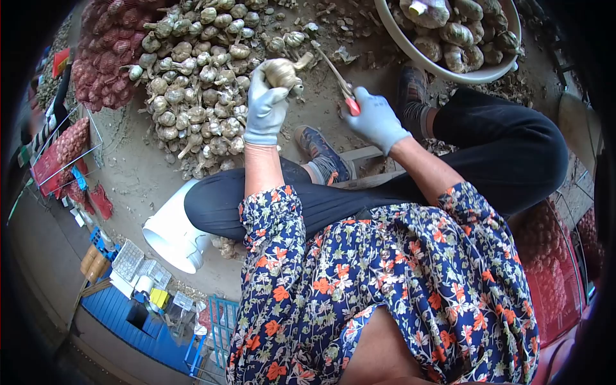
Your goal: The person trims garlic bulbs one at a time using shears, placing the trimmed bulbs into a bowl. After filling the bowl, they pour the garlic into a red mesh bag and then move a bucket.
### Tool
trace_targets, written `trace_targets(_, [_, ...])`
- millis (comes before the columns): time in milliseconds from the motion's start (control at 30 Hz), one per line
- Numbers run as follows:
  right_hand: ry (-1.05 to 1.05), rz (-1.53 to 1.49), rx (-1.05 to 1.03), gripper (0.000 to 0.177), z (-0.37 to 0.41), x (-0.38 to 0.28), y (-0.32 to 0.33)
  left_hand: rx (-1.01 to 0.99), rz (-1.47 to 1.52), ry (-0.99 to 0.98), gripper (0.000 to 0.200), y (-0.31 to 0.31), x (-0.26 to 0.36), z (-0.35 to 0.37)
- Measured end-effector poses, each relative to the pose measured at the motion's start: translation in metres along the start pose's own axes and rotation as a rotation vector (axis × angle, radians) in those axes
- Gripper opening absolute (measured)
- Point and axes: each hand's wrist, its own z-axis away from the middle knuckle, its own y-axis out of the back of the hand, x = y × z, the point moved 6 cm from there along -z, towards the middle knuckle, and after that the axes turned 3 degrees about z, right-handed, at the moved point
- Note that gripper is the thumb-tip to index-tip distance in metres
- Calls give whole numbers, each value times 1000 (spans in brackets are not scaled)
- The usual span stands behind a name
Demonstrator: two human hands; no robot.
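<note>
My left hand (267, 106), in a pale work glove, is closed around a garlic bulb (280, 73). The bulb's stem stub points up and to the right, toward the other hand. In my gloved right hand (375, 120) is a red-handled cutting tool (333, 69) with a long, narrow, brownish blade; its tip is close to the stem but apart from it. Most of the handle is hidden in my fingers. Beyond and left of my left hand lies a large heap of garlic bulbs (186, 96) with trimmed stems.
A round pale tub (410, 46) holds more garlic at the upper right. Red mesh sacks (106, 64) of garlic stand at the upper left. By my left knee lies a white bucket (170, 231) on its side. Dry husk scraps (333, 19) litter the ground ahead.
</note>
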Motion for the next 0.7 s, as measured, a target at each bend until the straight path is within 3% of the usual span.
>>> trace_targets(33, [6, 8, 7, 37, 0, 7, 0, -17, 256, 1, 62, 6, -7, -1])
trace_targets(133, [30, -106, -159, 52, 14, 3, -7, -28, 324, -1, 59, 7, -5, 5])
trace_targets(233, [152, -64, -95, 54, 12, -7, -9, -118, 328, -2, 54, -2, 3, 5])
trace_targets(433, [30, 20, -180, 42, 2, -13, -16, 12, 82, 65, 50, -24, -10, 5])
trace_targets(500, [66, -109, -91, 36, 1, -2, -17, -2, 275, 67, 55, -16, -25, 0])
trace_targets(600, [-14, -162, -12, 35, 3, 8, -11, 94, 510, 24, 39, 12, -34, -11])
trace_targets(667, [-122, -261, 19, 38, 2, 16, -4, 195, 742, 99, 17, 55, -43, -32])
trace_targets(700, [-122, -261, 19, 38, 1, 20, -5, 240, 740, 107, 17, 90, -53, -41])
